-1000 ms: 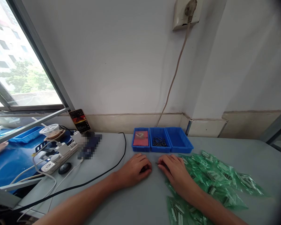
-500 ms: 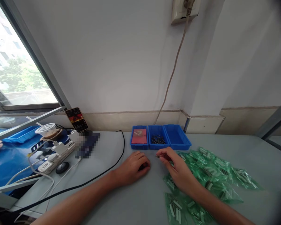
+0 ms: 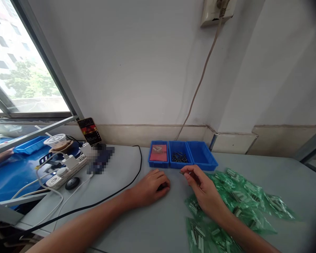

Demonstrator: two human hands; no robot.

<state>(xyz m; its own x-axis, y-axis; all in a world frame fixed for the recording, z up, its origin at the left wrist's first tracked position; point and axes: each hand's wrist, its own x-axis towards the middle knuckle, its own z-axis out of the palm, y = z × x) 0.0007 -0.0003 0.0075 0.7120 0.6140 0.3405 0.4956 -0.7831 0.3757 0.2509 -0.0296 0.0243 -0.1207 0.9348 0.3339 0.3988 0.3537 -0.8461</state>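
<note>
My right hand [image 3: 204,188] pinches a few small metal screws [image 3: 182,172] between thumb and fingertips, just in front of the blue bins. My left hand [image 3: 154,187] rests on the grey table with its fingers curled inward; whatever lies inside the curl is dark and hidden. Behind the hands, the middle blue bin [image 3: 175,165] holds a heap of similar dark screws [image 3: 179,157]. The left blue bin [image 3: 158,164] contains a red card [image 3: 162,155] with small pale pieces in a clear bag on it. Nothing lies in the right blue bin [image 3: 201,154].
Green plastic bags [image 3: 242,196] of metal and white parts spread under and beside my right forearm. A black cable [image 3: 102,201] crosses the table. Leftward are a phone [image 3: 90,131], a power strip [image 3: 65,173], a black mouse-like object [image 3: 72,183] and a cup [image 3: 55,140]. Another person's hand [image 3: 2,154] shows far left.
The camera view has shifted slightly. My right hand holds its pinch on the screws and has moved a little rightward from my left hand, which stays curled on the table.
</note>
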